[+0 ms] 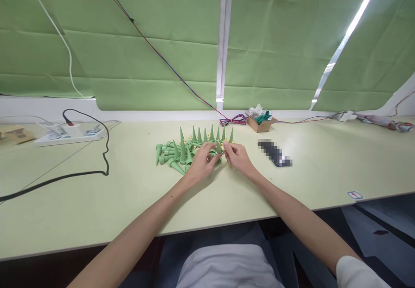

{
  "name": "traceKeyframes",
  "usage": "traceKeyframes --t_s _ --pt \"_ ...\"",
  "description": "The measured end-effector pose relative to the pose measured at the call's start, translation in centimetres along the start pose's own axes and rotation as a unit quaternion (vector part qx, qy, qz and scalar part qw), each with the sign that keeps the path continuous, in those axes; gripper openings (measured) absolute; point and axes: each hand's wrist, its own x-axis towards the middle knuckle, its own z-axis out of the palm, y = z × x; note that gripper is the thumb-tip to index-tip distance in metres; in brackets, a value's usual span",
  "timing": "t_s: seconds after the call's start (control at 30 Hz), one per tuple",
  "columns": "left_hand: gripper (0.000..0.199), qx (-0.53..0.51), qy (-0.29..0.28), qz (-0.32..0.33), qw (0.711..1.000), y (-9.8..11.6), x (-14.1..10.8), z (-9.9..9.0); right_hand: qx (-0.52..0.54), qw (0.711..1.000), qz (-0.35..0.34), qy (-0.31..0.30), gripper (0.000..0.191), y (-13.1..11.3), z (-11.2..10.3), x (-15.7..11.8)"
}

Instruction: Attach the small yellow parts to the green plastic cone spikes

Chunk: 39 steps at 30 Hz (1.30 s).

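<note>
My left hand [202, 161] is closed around a green plastic cone spike [218, 147], holding it point up between thumb and fingers. Close against it, my right hand [239, 158] pinches at the spike's side; whatever lies between its fingertips is too small to make out. Several green spikes [212, 133] stand upright in a row behind my hands. To the left, more spikes [175, 165] lie in a loose pile, a few of them standing. Small yellow pieces [195, 148] are scattered among the spikes, partly hidden by my hands.
A dark pixelated item [274, 153] lies right of my hands. Farther back are a small cardboard box [259, 126] with clear plastic and green material, and a coiled red-blue cable [234, 120]. At left, a white power strip [69, 137] and black cord [65, 176] rest on the table.
</note>
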Motion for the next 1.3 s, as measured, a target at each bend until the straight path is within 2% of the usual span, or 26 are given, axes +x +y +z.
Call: traceKeyframes --t_s 0.27,0.4,0.5,0.67,0.8,0.9,1.0,1.1,1.3 --pt "0.034 -0.101 0.015 -0.106 0.989 0.6 0.1 0.0 0.057 0.998 0.007 0.013 0.052 0.1 0.1 0.0" --pt "0.047 -0.171 -0.035 -0.151 0.973 0.5 0.3 -0.1 0.075 0.997 0.001 0.016 0.05 0.3 0.0 0.2" --pt "0.057 -0.239 -0.078 -0.182 0.951 0.3 0.6 -0.1 0.082 0.997 -0.001 -0.006 0.05 0.4 0.0 0.2" --pt "0.055 -0.3 -0.112 -0.196 0.927 0.1 0.7 -0.3 0.078 0.996 0.005 -0.031 0.052 0.2 0.0 0.0" --pt "0.051 -0.289 -0.117 -0.194 0.93 0.5 0.6 -0.9 0.058 0.998 -0.012 -0.031 0.053 0.1 0.0 -0.1" --pt "0.045 -0.212 -0.117 -0.164 0.956 0.9 0.3 -1.2 0.064 0.997 -0.01 -0.03 0.055 0.3 -0.1 -0.1" --pt "0.035 -0.142 -0.087 -0.103 0.981 1.1 0.1 -1.1 0.07 0.997 -0.001 -0.024 0.058 0.4 -0.1 -0.1" --pt "0.031 -0.102 -0.045 -0.059 0.992 0.9 0.0 -0.7 0.068 0.997 0.007 -0.022 0.062 0.4 -0.1 -0.1" --pt "0.035 -0.061 -0.009 -0.044 0.997 0.9 0.0 -0.3 0.095 0.995 0.015 -0.013 0.062 0.0 0.2 -0.1"
